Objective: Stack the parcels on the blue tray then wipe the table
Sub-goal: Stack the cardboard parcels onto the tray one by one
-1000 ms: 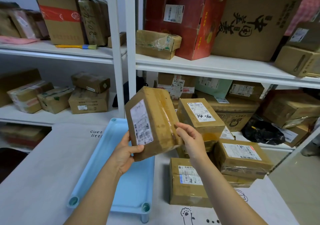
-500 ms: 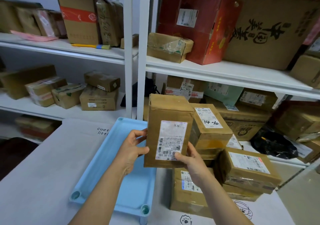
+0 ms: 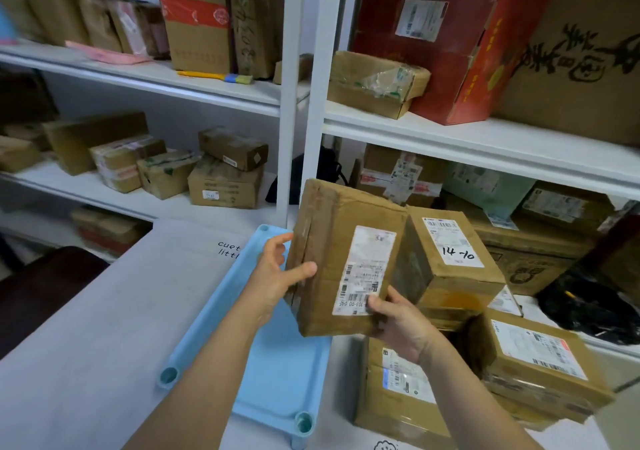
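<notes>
Two bare forearms are entering the head view from the lower edge; neither one is wearing a sleeve, a glove, a watch or a band over the length that is showing. The left hand [image 3: 277, 278] is showing four fingers and a thumb, all uncovered; no ring is showing on them. The right hand [image 3: 398, 326] is showing its back and knuckles, likewise uncovered; its fingernails are looking short and unpainted where they are showing. Both wrists are appearing plain; nothing above the forearms is coming into view.
</notes>
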`<state>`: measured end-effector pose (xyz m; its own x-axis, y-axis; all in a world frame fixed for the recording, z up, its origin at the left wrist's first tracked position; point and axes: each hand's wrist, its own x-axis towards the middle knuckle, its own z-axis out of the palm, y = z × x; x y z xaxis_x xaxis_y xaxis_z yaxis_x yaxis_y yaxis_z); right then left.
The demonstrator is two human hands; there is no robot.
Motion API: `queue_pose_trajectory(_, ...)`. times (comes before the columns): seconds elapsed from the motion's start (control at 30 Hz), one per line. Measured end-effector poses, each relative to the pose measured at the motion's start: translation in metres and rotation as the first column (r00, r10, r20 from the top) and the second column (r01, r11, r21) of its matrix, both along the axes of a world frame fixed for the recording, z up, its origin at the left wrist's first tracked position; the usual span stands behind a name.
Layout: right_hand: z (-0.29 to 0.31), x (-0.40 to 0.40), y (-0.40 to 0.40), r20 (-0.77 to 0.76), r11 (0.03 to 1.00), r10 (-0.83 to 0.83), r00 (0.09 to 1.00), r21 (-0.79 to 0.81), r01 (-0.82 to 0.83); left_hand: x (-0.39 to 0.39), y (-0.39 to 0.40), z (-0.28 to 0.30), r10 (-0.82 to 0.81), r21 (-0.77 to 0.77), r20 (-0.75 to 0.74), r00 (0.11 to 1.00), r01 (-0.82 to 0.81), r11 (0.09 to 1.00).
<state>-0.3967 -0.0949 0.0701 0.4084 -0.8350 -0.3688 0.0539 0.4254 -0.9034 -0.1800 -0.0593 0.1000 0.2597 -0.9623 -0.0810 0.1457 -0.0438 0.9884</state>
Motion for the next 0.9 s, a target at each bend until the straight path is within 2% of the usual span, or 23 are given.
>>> queue_pose_trajectory(0.17,0.002,0.016,-0.02,-0.067,0.985,-0.171,0.983,-0.013,0.17,0.016,-0.015,-0.01,-0.123,0.101,-0.07,0.99,0.13,0.986)
queue_pose_trajectory(0.33,-0.004,0.046,-0.038,-0.181,0.958,-0.286,0.941,-0.056,0.281,0.035,-0.032,-0.04,-0.143,0.238,-0.212,0.967,0.193,0.952)
queue_pose_trajectory(0.47,-0.016,0.077,-0.06,-0.316,0.931,-0.364,0.876,-0.104,0.349,0.051,-0.038,-0.066,-0.109,0.353,-0.354,0.929,0.241,0.904)
queue_pose_trajectory(0.63,-0.016,0.115,-0.083,-0.406,0.908,-0.419,0.812,-0.181,0.378,0.06,-0.049,-0.088,-0.011,0.455,-0.5,0.866,0.274,0.847)
queue_pose_trajectory(0.8,-0.021,0.134,-0.104,-0.442,0.894,-0.442,0.78,-0.149,0.422,0.061,-0.066,-0.1,0.071,0.495,-0.565,0.822,0.27,0.826)
queue_pose_trajectory(0.9,-0.025,0.138,-0.111,-0.423,0.876,-0.479,0.769,-0.174,0.45,0.065,-0.074,-0.101,0.044,0.523,-0.5,0.865,0.261,0.811)
